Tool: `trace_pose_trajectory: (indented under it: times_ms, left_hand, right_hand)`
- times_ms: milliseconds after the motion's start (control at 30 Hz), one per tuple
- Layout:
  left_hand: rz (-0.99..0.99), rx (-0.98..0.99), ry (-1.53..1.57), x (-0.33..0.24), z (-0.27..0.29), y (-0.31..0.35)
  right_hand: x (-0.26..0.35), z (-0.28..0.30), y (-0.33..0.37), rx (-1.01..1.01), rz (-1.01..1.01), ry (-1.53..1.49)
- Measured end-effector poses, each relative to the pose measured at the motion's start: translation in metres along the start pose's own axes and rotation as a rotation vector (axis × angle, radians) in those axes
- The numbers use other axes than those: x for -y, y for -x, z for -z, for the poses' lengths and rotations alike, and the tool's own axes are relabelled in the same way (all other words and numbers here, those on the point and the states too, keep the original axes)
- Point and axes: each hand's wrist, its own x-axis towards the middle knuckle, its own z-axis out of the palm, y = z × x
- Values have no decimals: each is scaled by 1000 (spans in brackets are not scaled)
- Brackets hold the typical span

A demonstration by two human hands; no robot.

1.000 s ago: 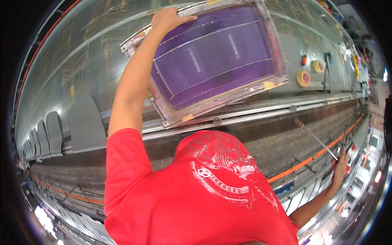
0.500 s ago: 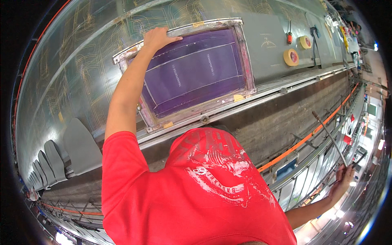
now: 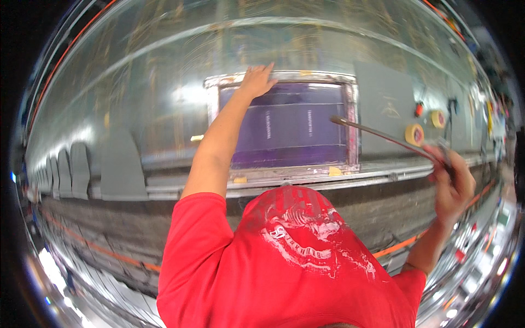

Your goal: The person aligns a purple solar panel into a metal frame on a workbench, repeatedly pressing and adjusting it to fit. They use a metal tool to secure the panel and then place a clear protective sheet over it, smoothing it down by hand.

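A printing screen (image 3: 352, 117) with a worn, paint-stained frame and purple mesh lies flat on the long table. My left hand (image 3: 257, 82) is over its far rail, fingers stretched out and the thumb reaching over the mesh; I cannot tell whether it touches the rail. To the right, my right hand (image 3: 453, 183) is raised in front of the table's near edge and closed around a long thin stick (image 3: 377, 134). The stick slants up to the left, its brownish tip above the mesh's right part. Something dark also shows in that hand, too blurred to name.
Two tape rolls (image 3: 414, 134) and a red-handled tool (image 3: 419, 110) lie right of the screen. Grey rounded pieces (image 3: 121, 172) are laid in a row along the left. A metal rail (image 3: 273, 188) runs along the near table edge, with an orange bar (image 3: 396, 246) below it.
My right hand has come up from the lower right with the stick, whose tip now hangs over the screen. My left hand has loosened from the far rail, its fingers extended. The view has turned.
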Motion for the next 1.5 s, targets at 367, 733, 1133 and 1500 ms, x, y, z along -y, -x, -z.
trace_pose_trajectory:
  times_ms: [367,733,1133,1500]
  left_hand:
    - [902,-910,366,11,137,355]
    - [993,-1138,634,-10,159,470]
    - [235,-786,-12,-29,301,290]
    - [493,-548,208,-13,268,181]
  right_hand:
    - [68,-298,-130,269,839,-272]
    - [128,-361,-121,507,920,-87]
    - [164,-378,-176,785,1214,161]
    - [129,-380,-131,352,961,169]
